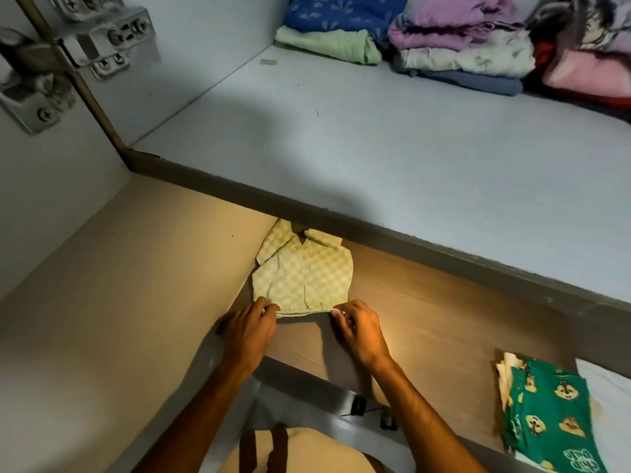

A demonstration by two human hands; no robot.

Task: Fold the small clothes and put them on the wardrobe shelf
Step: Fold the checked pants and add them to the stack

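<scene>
Head view: my left hand (251, 331) and right hand (358, 327) each pinch a hem corner of the green checked baby shirt (304, 273), spread flat on the wooden shelf (426, 315) by its left wall, ready, I judge, for folding.

Checked shirt (304, 271): collar end runs under the front lip of the upper shelf (375, 233); top part hidden there.
Left hand (251, 331) and right hand (358, 327): fingertips curl over the shirt hem, pads not visible.
Green cartoon-print cloth (549, 414): cut off by the bottom edge.
White item (611, 397) beside it: cut by the right edge, kind unclear.
Folded stack at right (587, 52): cut by top and right edges; prints too blurred to tell.
Door hinge (65, 52): cut at left.
</scene>
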